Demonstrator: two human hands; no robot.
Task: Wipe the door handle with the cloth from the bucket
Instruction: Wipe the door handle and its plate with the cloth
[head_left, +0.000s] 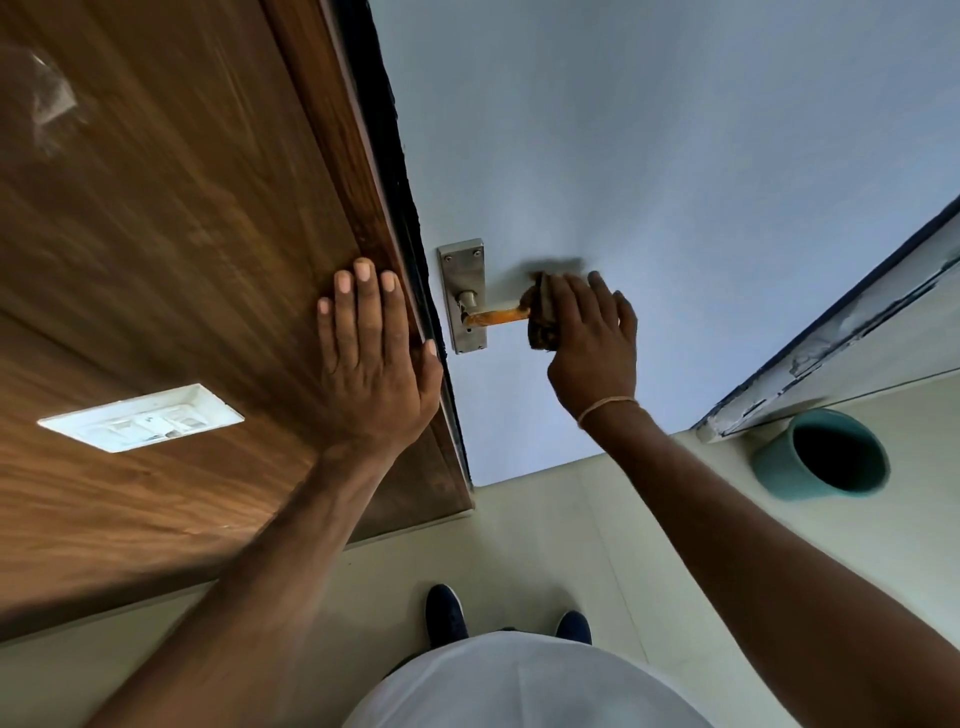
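Observation:
A lever door handle (497, 316) with a steel backplate (464, 270) sticks out from the pale blue door (649, 156). My right hand (592, 343) is shut on a brown cloth (542, 317), which is pressed around the free end of the lever. The part of the lever near the plate shows orange-gold. My left hand (371, 353) lies flat, fingers spread, on the wooden panel (171, 218) beside the door's edge. A teal bucket (826, 454) stands on the floor at the right, and its inside looks dark.
A white switch plate (140, 418) sits on the wooden panel at left. A dark rubber seal (400, 171) runs along the door edge. Cream floor tiles (545, 545) lie below, with my dark shoes (444, 608) on them. A chipped white frame (841, 322) stands at right.

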